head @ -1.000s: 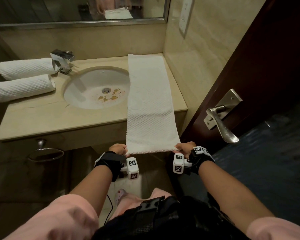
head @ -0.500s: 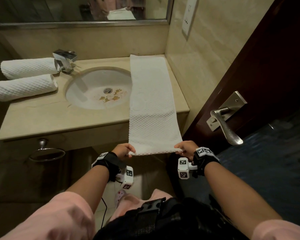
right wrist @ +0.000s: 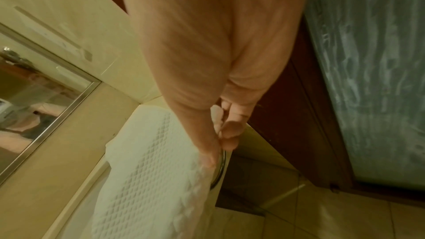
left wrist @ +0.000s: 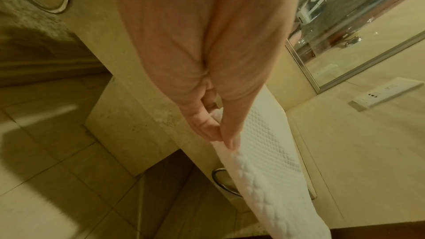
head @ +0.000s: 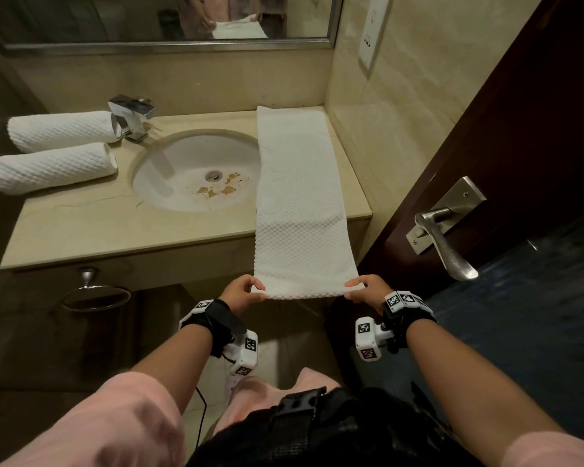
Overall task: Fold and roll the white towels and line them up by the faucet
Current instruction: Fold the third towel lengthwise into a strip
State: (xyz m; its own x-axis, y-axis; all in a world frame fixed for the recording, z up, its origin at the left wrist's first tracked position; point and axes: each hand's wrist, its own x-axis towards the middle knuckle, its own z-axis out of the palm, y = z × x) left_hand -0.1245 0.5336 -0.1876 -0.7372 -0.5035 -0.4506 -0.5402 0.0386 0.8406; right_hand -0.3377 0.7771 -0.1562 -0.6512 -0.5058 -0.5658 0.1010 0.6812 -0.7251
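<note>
Pinching folded towel [head: 300,203] near corners, left hand [head: 241,293] and right hand [head: 364,293] lifting at 6 o'clock, two rolled towels [head: 53,150] lying at 10 o'clock beside faucet [head: 132,119], no legible writing.

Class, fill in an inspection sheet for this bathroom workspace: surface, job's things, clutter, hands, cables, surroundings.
Surface: beige counter; sink stained near the drain.
Job's things: two rolled towels lie left of the faucet; a folded strip towel lies right of the sink, its near end off the edge.
Clutter: nothing seen.
Hands: left hand and right hand each pinch a near corner.
Cables: black cable below left wrist.
Surroundings: mirror, outlet, towel ring, door handle.
</note>
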